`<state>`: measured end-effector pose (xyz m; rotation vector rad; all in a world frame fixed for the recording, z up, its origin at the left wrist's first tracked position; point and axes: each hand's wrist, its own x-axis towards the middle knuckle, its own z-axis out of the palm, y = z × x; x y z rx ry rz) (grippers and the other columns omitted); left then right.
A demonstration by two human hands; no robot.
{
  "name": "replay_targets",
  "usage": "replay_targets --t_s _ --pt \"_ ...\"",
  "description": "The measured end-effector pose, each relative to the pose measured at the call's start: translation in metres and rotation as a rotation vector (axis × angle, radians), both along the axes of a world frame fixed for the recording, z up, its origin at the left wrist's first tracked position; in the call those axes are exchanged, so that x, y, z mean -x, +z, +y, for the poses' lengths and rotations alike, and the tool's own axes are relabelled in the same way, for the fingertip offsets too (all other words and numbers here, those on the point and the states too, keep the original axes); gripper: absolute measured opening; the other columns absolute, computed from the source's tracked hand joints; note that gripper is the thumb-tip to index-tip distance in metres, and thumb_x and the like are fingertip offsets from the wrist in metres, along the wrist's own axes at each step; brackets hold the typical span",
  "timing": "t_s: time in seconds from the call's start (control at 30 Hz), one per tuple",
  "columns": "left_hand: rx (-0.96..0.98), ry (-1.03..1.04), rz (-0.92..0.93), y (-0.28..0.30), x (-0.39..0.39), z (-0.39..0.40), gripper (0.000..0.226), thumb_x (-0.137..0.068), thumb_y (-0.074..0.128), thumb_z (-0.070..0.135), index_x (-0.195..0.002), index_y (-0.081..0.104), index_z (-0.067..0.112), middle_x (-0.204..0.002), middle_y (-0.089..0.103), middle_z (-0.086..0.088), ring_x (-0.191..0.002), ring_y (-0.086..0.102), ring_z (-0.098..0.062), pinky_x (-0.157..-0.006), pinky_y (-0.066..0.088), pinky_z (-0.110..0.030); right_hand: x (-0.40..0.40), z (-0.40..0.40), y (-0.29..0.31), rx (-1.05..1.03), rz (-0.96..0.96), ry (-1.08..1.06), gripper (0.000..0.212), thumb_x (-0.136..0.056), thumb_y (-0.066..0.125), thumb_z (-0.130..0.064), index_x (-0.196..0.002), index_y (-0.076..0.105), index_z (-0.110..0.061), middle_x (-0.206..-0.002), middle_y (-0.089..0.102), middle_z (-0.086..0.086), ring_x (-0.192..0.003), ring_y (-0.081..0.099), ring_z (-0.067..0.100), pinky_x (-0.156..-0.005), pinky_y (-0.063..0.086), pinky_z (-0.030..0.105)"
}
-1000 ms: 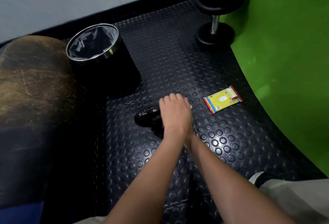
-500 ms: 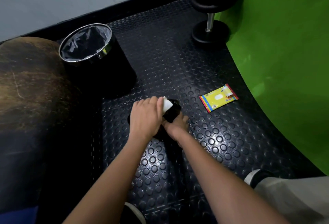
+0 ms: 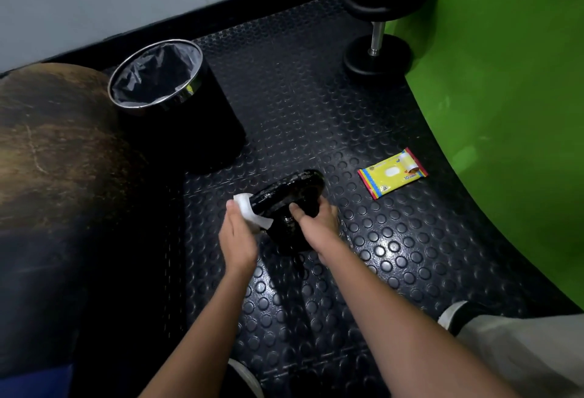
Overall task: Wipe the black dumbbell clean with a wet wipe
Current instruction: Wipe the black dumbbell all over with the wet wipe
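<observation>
Head view. Dumbbell [image 3: 286,195], black, one: mid-floor, tilted, far plate raised, near plate low. Right hand [image 3: 316,219]: closed around the near end, fingers on the plate. Left hand [image 3: 237,233]: pinches a white wipe [image 3: 249,211] against the far plate's left rim.

Surroundings: bin [image 3: 177,103], one, black with chrome rim and liner, stands beyond and left of the dumbbell, apart from it. Wipe pack [image 3: 392,173], one, yellow, flat on the floor to the right, flap peeled back, apart from the dumbbell. Second dumbbell [image 3: 377,34], one, upright at the far right, brown plate on top, well apart. A brown rounded mass [image 3: 53,144] fills the left side.

Edges: green sheet [image 3: 505,113] curves along the right of the studded floor [image 3: 395,255]; a wall bounds the far side. Bare floor lies between dumbbell and pack.
</observation>
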<state>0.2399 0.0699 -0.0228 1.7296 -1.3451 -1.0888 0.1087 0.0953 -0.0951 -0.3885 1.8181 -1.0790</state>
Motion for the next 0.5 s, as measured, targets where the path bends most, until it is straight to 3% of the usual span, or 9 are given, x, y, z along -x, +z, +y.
replay_targets --t_s 0.13,0.2,0.3,0.37,0.43,0.5 --pt "-0.288 0.157 0.29 -0.004 0.001 -0.001 0.039 -0.102 0.032 0.046 -0.094 0.065 0.027 -0.099 0.068 -0.001 -0.093 0.06 -0.013 -0.077 0.043 -0.028 -0.001 -0.001 0.003 0.024 -0.055 0.009 0.079 -0.086 0.07 -0.051 -0.152 0.033 -0.027 -0.142 0.03 -0.004 -0.135 0.04 0.024 -0.114 0.037 0.042" --pt "-0.341 0.142 0.322 -0.005 -0.002 -0.003 0.039 -0.099 0.036 0.043 -0.103 0.068 0.021 -0.102 0.07 -0.005 -0.096 0.062 -0.018 -0.077 0.045 -0.03 0.0 -0.001 0.002 0.024 -0.053 0.019 0.08 -0.087 0.068 -0.052 -0.153 0.031 -0.028 -0.144 0.029 -0.004 -0.137 0.039 0.025 -0.115 0.036 0.043" --pt "-0.312 0.103 0.281 -0.002 -0.003 -0.008 0.042 -0.1 0.034 0.04 -0.102 0.069 0.016 -0.098 0.071 -0.006 -0.084 0.062 -0.019 -0.07 0.046 -0.031 -0.001 -0.002 -0.003 0.015 -0.048 0.028 0.08 -0.087 0.066 -0.055 -0.153 0.03 -0.028 -0.145 0.028 -0.004 -0.137 0.038 0.027 -0.116 0.035 0.047" --pt "-0.19 0.037 0.103 0.006 0.0 -0.01 0.041 -0.098 0.035 0.04 -0.089 0.068 0.017 -0.089 0.07 -0.005 -0.077 0.06 -0.019 -0.066 0.044 -0.034 -0.001 -0.003 -0.006 0.01 -0.049 0.031 0.08 -0.086 0.066 -0.056 -0.153 0.03 -0.029 -0.146 0.028 -0.004 -0.137 0.039 0.027 -0.116 0.035 0.048" --pt "0.026 -0.105 -0.222 0.014 0.007 -0.011 0.042 -0.1 0.032 0.033 -0.075 0.056 0.01 -0.074 0.062 -0.001 -0.069 0.055 -0.02 -0.062 0.038 -0.036 -0.002 -0.003 -0.007 0.009 -0.042 0.031 0.079 -0.086 0.066 -0.057 -0.152 0.032 -0.029 -0.146 0.029 -0.003 -0.136 0.041 0.027 -0.116 0.035 0.046" --pt "0.247 -0.269 -0.571 0.019 0.017 -0.013 0.037 -0.101 0.027 0.023 -0.069 0.042 0.014 -0.07 0.058 0.001 -0.066 0.053 -0.022 -0.063 0.037 -0.037 -0.003 -0.003 -0.005 0.003 -0.013 0.032 0.079 -0.086 0.067 -0.055 -0.151 0.034 -0.027 -0.146 0.03 0.0 -0.134 0.043 0.028 -0.116 0.036 0.044"
